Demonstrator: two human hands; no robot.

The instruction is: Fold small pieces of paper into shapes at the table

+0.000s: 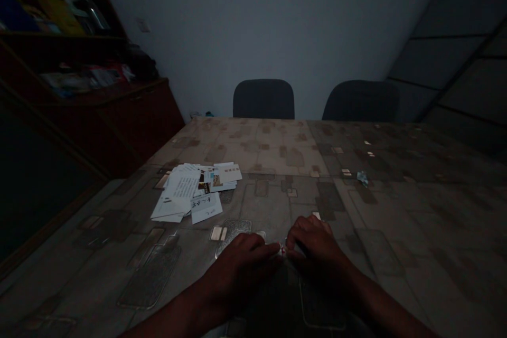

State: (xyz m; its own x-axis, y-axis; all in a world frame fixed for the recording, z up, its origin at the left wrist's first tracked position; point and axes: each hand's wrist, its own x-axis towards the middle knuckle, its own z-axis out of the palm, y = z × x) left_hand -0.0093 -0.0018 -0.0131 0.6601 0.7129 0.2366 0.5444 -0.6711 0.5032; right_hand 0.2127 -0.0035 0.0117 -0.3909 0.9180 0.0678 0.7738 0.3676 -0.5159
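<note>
My left hand (245, 261) and my right hand (312, 243) come together over the near middle of the table. Between their fingertips shows a small white piece with a red mark (282, 249), mostly covered by the fingers; its kind cannot be made out in the dim light. Both hands are closed in a pinch on it, the left from one side and the right from the other. Left of the hands lies a loose pile of printed papers and cards (184, 190), apart from them.
A patterned cloth covers the table (261, 142). A small crumpled scrap (362, 178) lies on the right. Beyond the far edge stand two dark chairs (263, 99). At left is a wooden cabinet (138, 116) with things on its shelves, and a pale wall rises behind.
</note>
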